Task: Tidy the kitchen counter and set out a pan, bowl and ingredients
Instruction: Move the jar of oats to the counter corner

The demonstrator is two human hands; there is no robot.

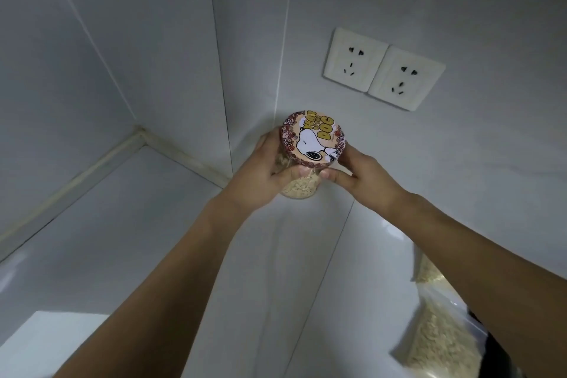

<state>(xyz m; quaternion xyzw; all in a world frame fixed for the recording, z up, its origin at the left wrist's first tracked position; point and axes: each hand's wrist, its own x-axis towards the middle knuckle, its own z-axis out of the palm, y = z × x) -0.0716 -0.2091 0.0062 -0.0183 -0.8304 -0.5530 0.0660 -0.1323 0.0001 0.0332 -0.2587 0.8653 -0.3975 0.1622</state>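
Head view, item one: clear jar (299, 186), upright, filled with pale oat-like flakes, capped by a round lid (314, 139) printed with a cartoon white dog and the words "YEAR OF THE DOG" inside a floral border. Location: near the back of the white counter (129, 239), close to the tiled wall; whether its base touches the counter or hangs just above cannot be told, as hands cover much of the body.

Item two: left hand (262, 173), fingers curled round the jar's left side, thumb laid across the front of the glass just under the lid rim.

Item three: right hand (357, 173), fingers wrapped round the jar's right side beneath the lid, thumb pointing inward along the front, its tip just beside the left thumb. Both forearms reach in from the lower edge, bare.

Item four: clear plastic bag (441, 337) holding the same sort of pale flakes (partly hidden by the right forearm), lying on the counter at lower right, well apart from the jar. A dark object shows at its far lower corner, too little visible to identify.

Item five: two white wall sockets (383, 68), side by side and touching, mounted on the tile above and right of the jar.

Item six: caulked seam (76, 181) running where counter meets the left wall, into the corner.
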